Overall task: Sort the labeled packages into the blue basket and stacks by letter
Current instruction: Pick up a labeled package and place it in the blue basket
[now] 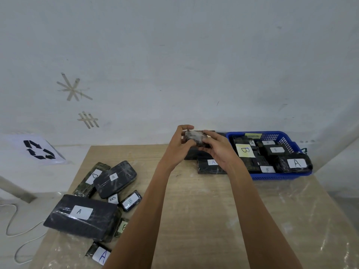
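Note:
My left hand (179, 144) and my right hand (217, 150) both grip a small black package (195, 137) wrapped in shiny film, held above the far side of the table; its label does not show. Just beneath my hands lies a stack of black packages, the front one labelled A (210, 166). To the right stands the blue basket (279, 176), filled with several black packages labelled A and B. A loose pile of labelled packages lies at the table's left: a large A (81, 215), a rounded A (115, 178), a D (91, 178), a B (130, 200).
The wooden table (204, 220) meets a white wall at its far edge. A sheet printed with a recycling symbol (39, 149) lies off the table at the left. A white cable (11, 226) trails on the floor at the left.

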The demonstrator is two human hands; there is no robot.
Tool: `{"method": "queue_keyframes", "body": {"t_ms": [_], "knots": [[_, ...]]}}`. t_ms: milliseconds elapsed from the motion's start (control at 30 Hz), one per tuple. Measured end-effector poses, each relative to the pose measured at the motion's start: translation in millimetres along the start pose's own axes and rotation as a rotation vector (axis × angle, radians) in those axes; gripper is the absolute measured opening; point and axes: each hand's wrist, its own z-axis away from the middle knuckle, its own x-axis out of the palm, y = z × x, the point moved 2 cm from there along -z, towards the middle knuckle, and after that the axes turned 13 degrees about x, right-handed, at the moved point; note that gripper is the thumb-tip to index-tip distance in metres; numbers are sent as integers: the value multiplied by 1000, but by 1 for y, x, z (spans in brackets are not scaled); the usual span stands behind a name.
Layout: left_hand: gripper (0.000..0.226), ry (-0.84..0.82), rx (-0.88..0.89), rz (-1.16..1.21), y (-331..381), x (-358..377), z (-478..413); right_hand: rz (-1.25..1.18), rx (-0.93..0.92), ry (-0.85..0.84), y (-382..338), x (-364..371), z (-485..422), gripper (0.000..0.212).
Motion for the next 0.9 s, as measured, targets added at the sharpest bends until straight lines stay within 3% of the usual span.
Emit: {"method": "queue_keyframes", "body": {"t_ms": [167,900], "knots": [[35,138,-100,-15,-10,-8,-5,187,-141,72,6,0,2,48],[31,161,-58,102,-6,-8,-5,289,-246,108,-3,7,5,37]]}}
